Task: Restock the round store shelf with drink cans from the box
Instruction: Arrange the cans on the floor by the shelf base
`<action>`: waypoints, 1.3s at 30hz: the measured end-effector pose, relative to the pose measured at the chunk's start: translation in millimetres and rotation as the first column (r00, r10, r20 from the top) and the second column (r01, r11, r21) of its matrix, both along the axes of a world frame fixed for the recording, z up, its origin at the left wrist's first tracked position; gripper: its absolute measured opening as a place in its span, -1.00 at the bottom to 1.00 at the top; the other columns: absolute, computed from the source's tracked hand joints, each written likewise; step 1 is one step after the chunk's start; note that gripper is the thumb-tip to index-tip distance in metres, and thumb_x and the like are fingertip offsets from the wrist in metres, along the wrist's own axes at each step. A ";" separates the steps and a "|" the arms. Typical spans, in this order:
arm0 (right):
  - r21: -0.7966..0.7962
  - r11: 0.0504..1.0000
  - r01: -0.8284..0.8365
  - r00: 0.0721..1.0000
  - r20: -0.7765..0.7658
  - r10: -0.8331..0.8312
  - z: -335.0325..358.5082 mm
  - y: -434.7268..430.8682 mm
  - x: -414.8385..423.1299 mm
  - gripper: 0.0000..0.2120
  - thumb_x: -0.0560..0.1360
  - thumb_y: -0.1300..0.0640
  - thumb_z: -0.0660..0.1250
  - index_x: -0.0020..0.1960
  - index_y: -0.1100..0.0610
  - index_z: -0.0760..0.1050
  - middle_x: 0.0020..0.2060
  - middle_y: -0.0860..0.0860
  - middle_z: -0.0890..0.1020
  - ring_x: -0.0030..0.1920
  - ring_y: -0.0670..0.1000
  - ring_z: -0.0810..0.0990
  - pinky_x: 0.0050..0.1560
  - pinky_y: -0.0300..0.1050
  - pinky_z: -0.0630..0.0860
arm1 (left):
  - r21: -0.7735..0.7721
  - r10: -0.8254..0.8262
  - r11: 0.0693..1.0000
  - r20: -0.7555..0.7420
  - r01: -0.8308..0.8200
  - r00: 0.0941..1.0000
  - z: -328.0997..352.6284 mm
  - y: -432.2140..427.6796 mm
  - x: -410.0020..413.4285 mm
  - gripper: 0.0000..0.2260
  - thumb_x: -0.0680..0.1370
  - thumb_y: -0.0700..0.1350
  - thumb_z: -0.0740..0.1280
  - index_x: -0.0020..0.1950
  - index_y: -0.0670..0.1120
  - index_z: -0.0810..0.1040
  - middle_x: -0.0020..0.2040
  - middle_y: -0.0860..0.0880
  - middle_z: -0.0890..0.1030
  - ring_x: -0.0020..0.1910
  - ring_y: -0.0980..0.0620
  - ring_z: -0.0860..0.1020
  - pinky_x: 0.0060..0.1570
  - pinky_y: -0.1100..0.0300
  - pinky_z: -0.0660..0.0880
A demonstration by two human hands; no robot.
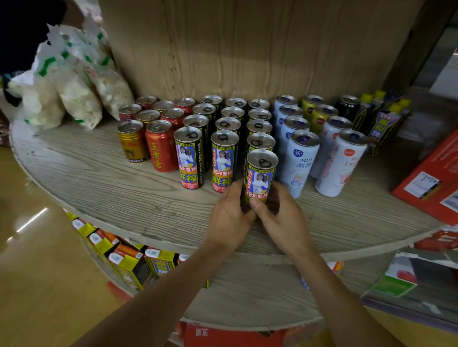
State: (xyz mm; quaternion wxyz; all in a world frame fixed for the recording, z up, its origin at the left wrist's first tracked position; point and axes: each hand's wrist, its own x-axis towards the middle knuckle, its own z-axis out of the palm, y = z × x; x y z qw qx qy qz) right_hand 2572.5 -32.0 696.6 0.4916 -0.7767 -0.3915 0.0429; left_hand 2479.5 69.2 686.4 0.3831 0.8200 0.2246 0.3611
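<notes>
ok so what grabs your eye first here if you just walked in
The left hand and right hand together grip a black-and-yellow can at the front of the round wooden shelf, heading the rightmost of three rows of the same cans. Short red and gold cans stand to the left of those rows and tall pale RIO cans to the right. A red box shows at the far right.

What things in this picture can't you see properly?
All in the head view:
- Bottom of the held can: the left hand and right hand cover it, so I cannot tell if it stands on the shelf.
- Labels of the back-row cans: hidden by the cans in front.
- Red box: cut off by the right edge.
- Small print on the labels: too small to read.
</notes>
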 end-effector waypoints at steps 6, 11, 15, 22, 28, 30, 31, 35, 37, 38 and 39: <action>-0.022 0.999 -0.041 0.996 0.080 0.042 -0.9 -0.4 1.0 -0.55 0.53 -0.14 0.35 0.39 -0.07 0.45 0.18 -0.11 0.64 0.17 -0.11 0.59 0.15 -0.13 0.52 | -0.008 0.024 1.000 -0.022 -0.024 0.999 1.0 -2.4 -1.7 -0.47 0.43 -0.02 0.34 0.40 -0.05 0.44 0.19 -0.11 0.63 0.15 -0.15 0.60 0.09 -0.04 0.55; -0.014 0.999 -0.042 0.991 0.126 0.044 -3.3 0.1 1.6 -0.52 0.50 -0.20 0.29 0.35 -0.02 0.49 0.15 -0.06 0.65 0.15 -0.03 0.59 0.14 -0.05 0.52 | -0.012 0.026 1.000 -0.037 -0.026 0.999 0.1 -3.2 -2.6 -0.49 0.45 -0.05 0.34 0.40 -0.05 0.41 0.16 -0.13 0.65 0.13 -0.20 0.60 0.05 -0.06 0.55; -0.014 0.999 -0.050 0.988 0.145 0.052 -5.2 0.6 3.0 -0.52 0.51 -0.20 0.28 0.37 -0.03 0.47 0.19 -0.06 0.63 0.18 -0.03 0.58 0.17 -0.05 0.52 | -0.007 0.023 1.000 -0.038 -0.024 0.999 -1.7 -2.9 -2.1 -0.50 0.46 -0.07 0.35 0.40 -0.06 0.41 0.15 -0.14 0.65 0.13 -0.20 0.60 0.04 -0.06 0.54; -0.018 0.998 -0.055 0.987 0.150 0.057 -3.8 0.3 3.3 -0.57 0.57 -0.07 0.36 0.41 -0.01 0.46 0.26 -0.06 0.61 0.24 -0.05 0.55 0.13 -0.26 0.41 | 0.012 0.026 1.000 -0.022 -0.026 0.999 -3.4 -2.3 -1.1 -0.52 0.48 -0.13 0.38 0.40 -0.09 0.43 0.15 -0.14 0.65 0.13 -0.20 0.59 0.05 -0.06 0.52; -0.023 0.998 -0.057 0.986 0.154 0.060 -1.5 0.1 0.1 -0.47 0.51 -0.23 0.26 0.40 -0.02 0.45 0.25 -0.08 0.61 0.23 -0.06 0.55 0.14 -0.22 0.44 | 0.024 0.019 1.000 -0.020 -0.019 1.000 -4.6 -0.5 -1.1 -0.47 0.48 -0.17 0.39 0.45 -0.09 0.41 0.19 -0.12 0.64 0.15 -0.18 0.58 0.07 -0.04 0.52; -0.023 0.998 -0.053 0.986 0.154 0.056 -0.8 -0.6 -1.0 -0.46 0.51 -0.24 0.25 0.41 -0.03 0.44 0.25 -0.08 0.61 0.23 -0.07 0.55 0.16 -0.19 0.46 | 0.034 0.019 0.999 -0.030 -0.018 0.999 -3.7 -0.6 -1.2 -0.45 0.48 -0.19 0.41 0.47 -0.10 0.40 0.23 -0.12 0.63 0.17 -0.18 0.58 0.09 -0.01 0.51; -0.027 0.999 -0.047 0.987 0.152 0.051 -1.0 -0.3 -0.9 -0.47 0.51 -0.23 0.26 0.40 -0.02 0.44 0.24 -0.08 0.61 0.22 -0.06 0.56 0.15 -0.19 0.47 | 0.034 0.017 0.999 -0.035 -0.016 0.999 -2.0 -1.5 -2.0 -0.44 0.48 -0.19 0.42 0.48 -0.10 0.39 0.24 -0.12 0.62 0.18 -0.17 0.58 0.10 0.00 0.51; -0.064 0.997 -0.035 0.990 0.134 0.043 1.9 -2.9 -3.5 -0.44 0.50 -0.24 0.27 0.43 -0.03 0.41 0.26 -0.06 0.61 0.22 -0.06 0.57 0.18 -0.13 0.49 | -0.002 -0.021 1.000 -0.053 0.021 0.998 3.5 -1.5 -6.8 -0.37 0.44 -0.04 0.37 0.52 -0.04 0.36 0.28 -0.07 0.61 0.22 -0.13 0.58 0.14 0.03 0.52; -0.068 0.997 -0.041 0.992 0.116 0.049 2.9 -6.3 -5.4 -0.40 0.49 -0.27 0.25 0.46 -0.02 0.39 0.29 -0.05 0.59 0.26 -0.05 0.56 0.25 -0.07 0.50 | 0.002 -0.041 0.999 -0.076 0.041 0.996 3.6 -0.4 -11.5 -0.33 0.44 0.01 0.37 0.53 -0.05 0.33 0.32 -0.08 0.59 0.27 -0.11 0.55 0.17 0.03 0.51; -0.079 0.996 -0.042 0.993 0.108 0.050 2.8 -8.9 -6.9 -0.39 0.49 -0.26 0.25 0.46 -0.02 0.39 0.29 -0.04 0.60 0.26 -0.04 0.56 0.27 -0.06 0.50 | 0.012 -0.051 0.999 -0.084 0.053 0.995 1.1 0.5 -14.7 -0.32 0.44 0.02 0.41 0.54 -0.08 0.32 0.33 -0.09 0.57 0.28 -0.10 0.54 0.20 0.05 0.50; -0.090 0.995 -0.042 0.994 0.092 0.050 1.4 -11.6 -8.1 -0.40 0.48 -0.26 0.26 0.45 -0.03 0.39 0.27 -0.03 0.61 0.26 -0.03 0.57 0.27 -0.04 0.50 | 0.026 -0.055 0.998 -0.088 0.058 0.995 -1.1 0.2 -19.2 -0.32 0.45 0.01 0.45 0.53 -0.11 0.33 0.32 -0.11 0.57 0.29 -0.09 0.54 0.23 0.07 0.48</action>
